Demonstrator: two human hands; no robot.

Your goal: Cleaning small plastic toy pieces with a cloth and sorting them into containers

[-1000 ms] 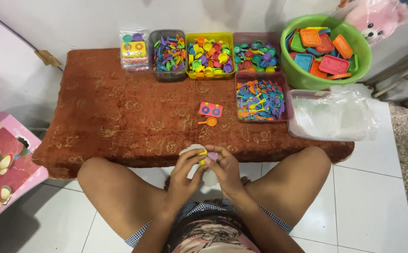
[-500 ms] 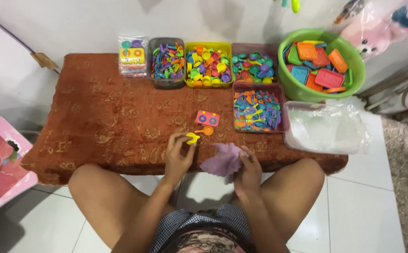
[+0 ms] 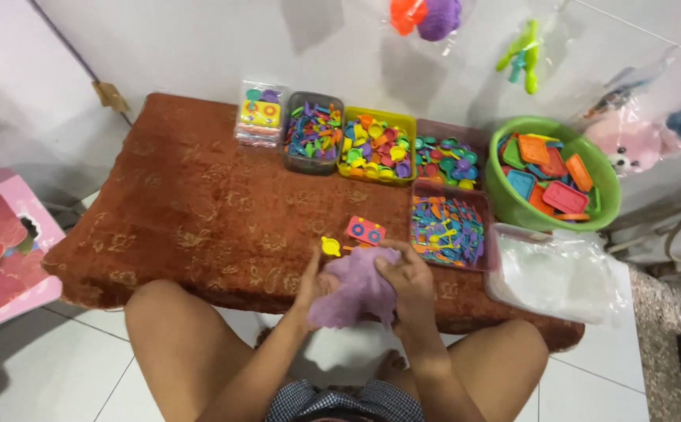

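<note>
Here my right hand [image 3: 409, 275] is curled closed over the top of a soft purple cloth [image 3: 352, 291], fingers [image 3: 391, 264] pinching its upper edge; my left hand [image 3: 313, 281] is closed on the cloth's left side, mostly hidden behind it, so how tight that grip is I cannot tell; the cloth is crumpled and matte, bunched between both hands over the near edge of the table [image 3: 192, 211], which is covered in rust-brown plush with a paler leaf pattern.

Just at eleven o'clock of the cloth lies a small yellow toy pan [image 3: 329, 247]; at twelve o'clock, nearly touching it, a flat pink toy stove [image 3: 365, 230] with two blue rings; at two o'clock a pink rectangular tray [image 3: 448, 233] of mixed plastic utensils; beyond, in a row along the wall, a clear packet [image 3: 261, 115] holding a finished toy set, then a grey bin [image 3: 312, 134], a yellow bin [image 3: 377, 147] and another pink tray [image 3: 444, 159], all full of small glossy plastic pieces; at one o'clock a round green basin [image 3: 551, 173] of flat orange, blue and pink stoves; at three o'clock a heap of clear plastic bags [image 3: 557, 271].
</note>
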